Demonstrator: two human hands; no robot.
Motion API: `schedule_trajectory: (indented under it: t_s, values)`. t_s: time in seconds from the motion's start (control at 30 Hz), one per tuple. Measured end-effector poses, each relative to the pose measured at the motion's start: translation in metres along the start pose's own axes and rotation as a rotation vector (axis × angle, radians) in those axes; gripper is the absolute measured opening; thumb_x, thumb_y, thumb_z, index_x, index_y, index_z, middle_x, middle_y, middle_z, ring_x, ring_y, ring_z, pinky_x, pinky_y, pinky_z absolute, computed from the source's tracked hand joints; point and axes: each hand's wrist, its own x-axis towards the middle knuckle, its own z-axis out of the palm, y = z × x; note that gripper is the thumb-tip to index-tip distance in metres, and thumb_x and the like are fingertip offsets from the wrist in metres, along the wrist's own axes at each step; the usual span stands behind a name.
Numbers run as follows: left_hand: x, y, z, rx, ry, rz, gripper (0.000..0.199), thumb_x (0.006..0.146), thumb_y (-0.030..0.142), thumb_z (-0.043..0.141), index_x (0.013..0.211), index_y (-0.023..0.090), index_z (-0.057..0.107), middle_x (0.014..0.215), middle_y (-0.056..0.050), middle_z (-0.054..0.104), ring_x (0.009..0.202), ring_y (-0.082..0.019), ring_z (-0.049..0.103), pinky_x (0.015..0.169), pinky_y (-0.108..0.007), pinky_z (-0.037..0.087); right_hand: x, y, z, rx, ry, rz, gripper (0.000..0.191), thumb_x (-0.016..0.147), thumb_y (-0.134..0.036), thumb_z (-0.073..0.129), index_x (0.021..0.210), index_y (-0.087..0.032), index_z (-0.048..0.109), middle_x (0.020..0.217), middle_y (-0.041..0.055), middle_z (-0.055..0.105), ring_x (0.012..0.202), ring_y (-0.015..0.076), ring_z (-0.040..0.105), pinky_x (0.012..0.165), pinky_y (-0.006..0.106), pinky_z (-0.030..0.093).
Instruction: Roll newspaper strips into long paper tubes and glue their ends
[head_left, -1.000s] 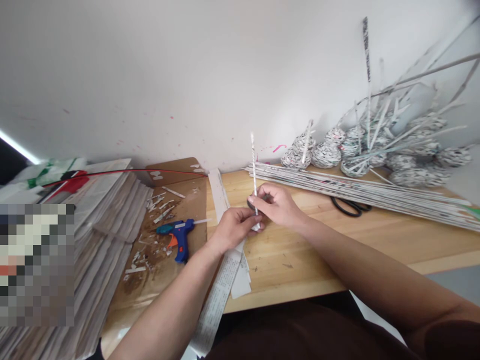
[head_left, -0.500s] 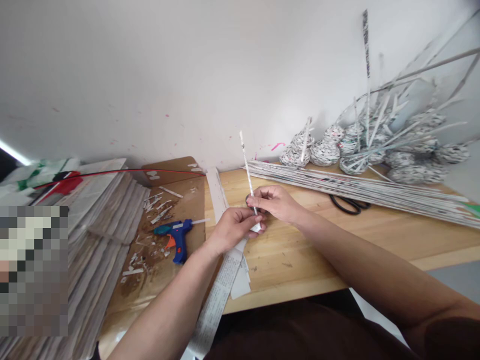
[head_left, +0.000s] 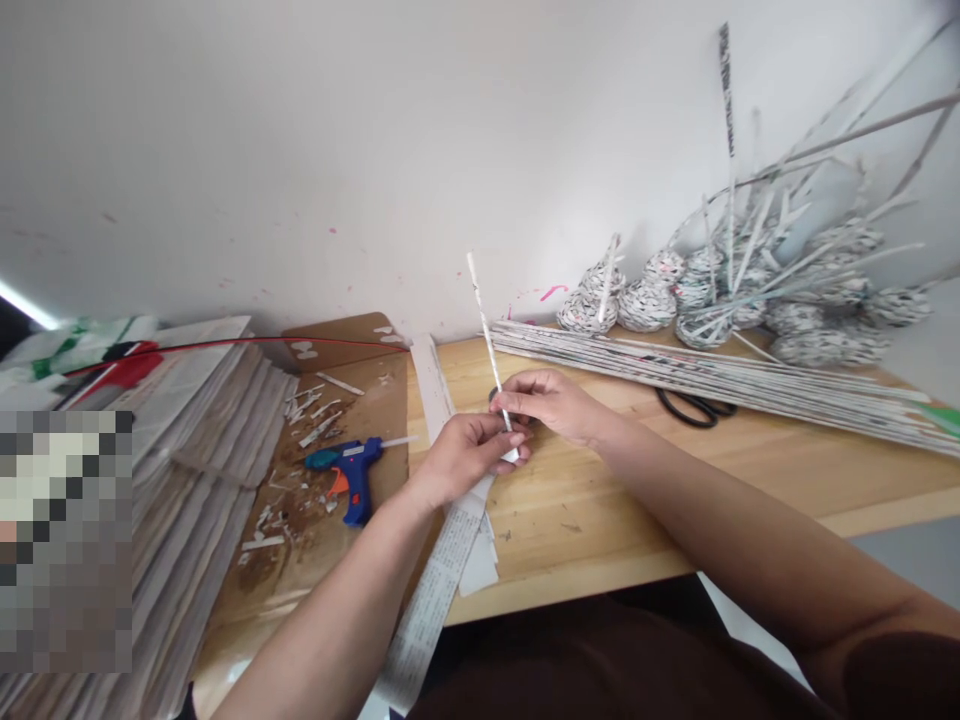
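- Head view, paper stick (head_left: 486, 335): one, thin, printed; its lower end is at the middle of your reach, between both hands, just above the table (head_left: 600, 510).
- Change: near-upright a second ago, the stick now leans further, tip toward 11 o'clock; both your hands have barely shifted. Judged meaning: you are angling it within the grip, not carrying it away.
- Left hand (head_left: 469, 455): thumb and fingers pinched on the stick's foot.
- Right hand (head_left: 555, 405): thumb and fingers closed on the stick just above your left.
- Around your hands: glue gun (head_left: 360, 475) at 9 o'clock; newspaper strips (head_left: 439, 580) at 7 o'clock; bundle of paper sticks (head_left: 675, 375) toward 2 o'clock, woven paper forms (head_left: 649, 300) behind it.
- Hidden: the stick's foot, largely behind your fingertips; whether the white bit there belongs to it cannot be told.
- Unclear: a dark item (head_left: 494, 399) by your right fingertips, mostly covered; held or not, uncertain.
- Cut off: bundle's end at 3 o'clock; lower left, masked by a pixelated block.
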Motion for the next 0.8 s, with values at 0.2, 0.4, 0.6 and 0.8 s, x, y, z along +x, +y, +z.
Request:
schedule_trajectory:
  t_s: [0.2,0.4,0.6,0.8]
  values:
    - [-0.001,0.0,0.001,0.027,0.003,-0.003,0.035,0.078,0.045,0.066,0.089,0.012,0.07,0.083,-0.008,0.069,0.078,-0.017,0.064,0.069,-0.028,0.052,0.002,0.007,0.006,-0.07,0.133,-0.08,0.031,0.074,-0.043,0.072,0.064,-0.017,0.06,0.053,-0.0041,0.054,0.046,0.0075,0.046,0.043,0.021,0.033]
    - [-0.002,0.001,-0.001,-0.043,-0.042,-0.009,0.038,0.081,0.044,0.064,0.098,0.01,0.068,0.085,-0.01,0.07,0.075,-0.016,0.064,0.069,-0.028,0.052,0.0,0.002,-0.001,0.012,-0.06,-0.017,0.032,0.082,-0.045,0.064,0.088,-0.014,0.068,0.054,-0.0033,0.056,0.045,0.0083,0.05,0.045,0.021,0.037]
    - [-0.002,0.002,0.001,-0.002,-0.053,0.015,0.035,0.082,0.043,0.063,0.092,0.01,0.069,0.085,-0.009,0.069,0.077,-0.016,0.063,0.07,-0.028,0.052,0.0,0.0,-0.005,0.055,-0.021,0.021,0.026,0.076,-0.039,0.072,0.081,-0.013,0.069,0.053,-0.0025,0.058,0.046,0.0082,0.05,0.045,0.021,0.038]
    - [-0.001,-0.003,0.001,-0.002,-0.069,0.048,0.034,0.082,0.042,0.063,0.088,0.01,0.069,0.084,-0.009,0.068,0.075,-0.014,0.062,0.069,-0.027,0.051,0.003,0.003,0.005,0.083,0.156,-0.051,0.034,0.068,-0.039,0.078,0.06,-0.015,0.055,0.049,-0.0059,0.049,0.045,0.0064,0.042,0.042,0.02,0.031]
